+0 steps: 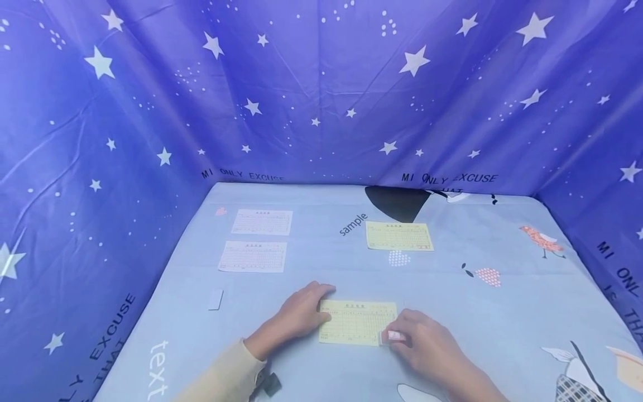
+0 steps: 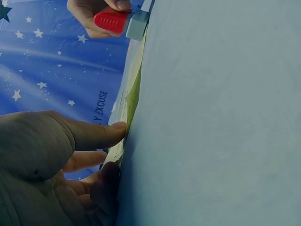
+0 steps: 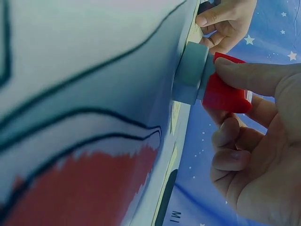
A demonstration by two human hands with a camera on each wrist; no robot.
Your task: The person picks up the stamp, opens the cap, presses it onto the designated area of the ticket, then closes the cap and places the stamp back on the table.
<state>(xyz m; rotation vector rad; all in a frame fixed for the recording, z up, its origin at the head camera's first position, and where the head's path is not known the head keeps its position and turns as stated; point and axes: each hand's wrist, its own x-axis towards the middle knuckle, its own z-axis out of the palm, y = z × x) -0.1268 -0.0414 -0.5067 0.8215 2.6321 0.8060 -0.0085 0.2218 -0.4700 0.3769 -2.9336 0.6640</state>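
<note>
A yellow printed form slip (image 1: 351,324) lies on the blue cloth, its near edge bowed slightly up in the left wrist view. My left hand (image 1: 303,310) presses the slip's left end, thumb (image 2: 110,134) on its edge and forefinger stretched past the far corner. My right hand (image 1: 427,340) pinches a red-handled stamp (image 3: 225,89) between thumb and fingers. The stamp's grey base (image 3: 190,73) stands over the slip's near right corner, right at the paper. What lies under the base is hidden.
Another yellow form slip (image 1: 399,236) with a red mark in its corner lies farther back on the right. Two white form slips (image 1: 261,222) lie at the back left, and a small pale flat piece (image 1: 215,300) sits nearer. Starry blue curtains (image 1: 321,89) surround the table.
</note>
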